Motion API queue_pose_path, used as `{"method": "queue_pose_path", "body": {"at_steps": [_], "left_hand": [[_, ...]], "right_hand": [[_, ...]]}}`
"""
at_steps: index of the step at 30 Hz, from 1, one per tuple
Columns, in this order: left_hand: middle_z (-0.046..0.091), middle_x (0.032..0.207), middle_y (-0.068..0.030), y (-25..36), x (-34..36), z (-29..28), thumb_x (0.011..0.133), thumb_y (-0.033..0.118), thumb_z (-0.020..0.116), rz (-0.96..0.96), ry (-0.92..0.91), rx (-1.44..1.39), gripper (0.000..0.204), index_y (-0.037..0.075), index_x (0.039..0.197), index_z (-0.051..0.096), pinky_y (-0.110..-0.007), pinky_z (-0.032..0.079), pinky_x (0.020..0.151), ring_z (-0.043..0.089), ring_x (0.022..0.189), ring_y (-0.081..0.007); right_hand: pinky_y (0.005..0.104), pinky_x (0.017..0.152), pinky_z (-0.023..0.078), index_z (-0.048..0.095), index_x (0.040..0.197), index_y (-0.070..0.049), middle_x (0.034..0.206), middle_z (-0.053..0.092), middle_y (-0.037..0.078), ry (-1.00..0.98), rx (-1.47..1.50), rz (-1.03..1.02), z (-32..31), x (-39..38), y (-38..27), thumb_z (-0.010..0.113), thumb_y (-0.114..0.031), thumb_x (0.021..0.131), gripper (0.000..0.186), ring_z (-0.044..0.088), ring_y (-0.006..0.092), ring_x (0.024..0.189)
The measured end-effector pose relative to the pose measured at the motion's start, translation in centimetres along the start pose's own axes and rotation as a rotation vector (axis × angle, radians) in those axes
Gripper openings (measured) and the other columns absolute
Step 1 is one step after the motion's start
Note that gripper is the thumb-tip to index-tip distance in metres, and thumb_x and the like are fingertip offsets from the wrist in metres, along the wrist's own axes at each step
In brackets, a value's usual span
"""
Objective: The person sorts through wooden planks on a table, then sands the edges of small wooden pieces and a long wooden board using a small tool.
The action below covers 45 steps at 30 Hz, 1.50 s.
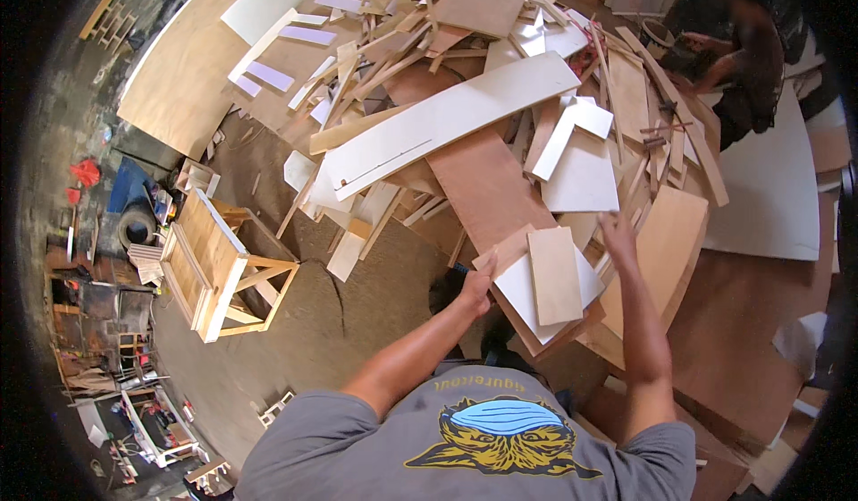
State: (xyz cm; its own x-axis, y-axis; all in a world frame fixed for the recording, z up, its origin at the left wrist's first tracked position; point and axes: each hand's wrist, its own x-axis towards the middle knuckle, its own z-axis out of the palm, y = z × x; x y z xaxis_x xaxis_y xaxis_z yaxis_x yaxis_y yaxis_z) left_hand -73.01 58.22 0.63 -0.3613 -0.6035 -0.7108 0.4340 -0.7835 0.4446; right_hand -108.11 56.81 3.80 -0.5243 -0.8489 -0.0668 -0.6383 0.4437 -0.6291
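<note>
My left hand is closed on the left edge of a small stack of board offcuts. A light wood rectangle lies on top, over a white board and brown plywood pieces. My right hand reaches past the stack, its fingers curled at the lower right corner of a larger white panel. On that panel rests an L-shaped white piece. Just beyond the stack, a long brown board slopes up into the pile.
A heap of wood strips spreads ahead, crossed by a long white plank. At left stands a wooden frame. Another person works at the far right, beside a large white sheet. A wide plywood board leans at my right.
</note>
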Motion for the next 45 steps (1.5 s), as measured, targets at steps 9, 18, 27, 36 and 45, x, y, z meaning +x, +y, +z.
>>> {"method": "queue_pose_path", "body": {"at_steps": [9,18,27,36,45], "left_hand": [[0.057,0.144,-0.0124,2.8,-2.0,3.6,0.104,0.060,0.042,-0.115,-0.197,-0.176,0.069,0.008,0.148,0.046,-0.046,0.046,0.109,0.058,0.129,-0.0262],[0.069,0.112,-0.0052,2.7,0.1,1.4,0.096,0.067,0.054,-0.140,-0.014,0.148,0.065,0.009,0.122,0.067,-0.036,0.048,0.088,0.063,0.100,-0.0190],[0.068,0.104,-0.0088,6.8,2.3,-2.7,0.090,0.074,0.056,-0.287,-0.118,0.282,0.076,0.007,0.126,0.061,-0.042,0.049,0.087,0.064,0.095,-0.0215],[0.064,0.113,-0.0093,20.9,5.9,-13.8,0.085,0.079,0.058,0.335,0.310,-0.309,0.087,0.009,0.135,0.048,-0.042,0.051,0.082,0.062,0.092,-0.0237],[0.060,0.129,-0.0058,30.2,7.0,-16.2,0.102,0.054,0.055,0.443,0.499,-0.061,0.064,0.019,0.153,0.038,-0.043,0.044,0.099,0.056,0.116,-0.0263]], "right_hand": [[0.0707,0.115,0.019,0.040,0.156,-0.029,0.162,0.021,0.030,-0.313,-0.594,-0.475,3.3,-18.6,-15.5,0.077,-0.068,0.072,0.100,0.020,0.0520,0.149],[0.0651,0.117,0.021,0.043,0.154,-0.032,0.167,0.017,0.022,-0.199,-0.720,-0.339,3.4,-10.8,-10.2,0.061,-0.060,0.092,0.071,0.017,0.0425,0.154],[0.0651,0.118,0.020,0.038,0.157,-0.033,0.165,0.021,0.024,-0.113,-0.831,-0.293,4.4,-10.7,-13.9,0.061,-0.064,0.091,0.076,0.016,0.0425,0.154],[0.0644,0.119,0.016,0.039,0.156,-0.032,0.166,0.018,0.022,-0.238,-0.683,-0.471,10.0,-17.5,-15.7,0.064,-0.060,0.089,0.077,0.014,0.0446,0.154],[0.0637,0.119,0.021,0.040,0.156,-0.019,0.164,0.021,0.026,-0.181,-0.740,-0.499,11.9,-17.0,-16.1,0.069,-0.048,0.088,0.079,0.020,0.0455,0.152]]}}
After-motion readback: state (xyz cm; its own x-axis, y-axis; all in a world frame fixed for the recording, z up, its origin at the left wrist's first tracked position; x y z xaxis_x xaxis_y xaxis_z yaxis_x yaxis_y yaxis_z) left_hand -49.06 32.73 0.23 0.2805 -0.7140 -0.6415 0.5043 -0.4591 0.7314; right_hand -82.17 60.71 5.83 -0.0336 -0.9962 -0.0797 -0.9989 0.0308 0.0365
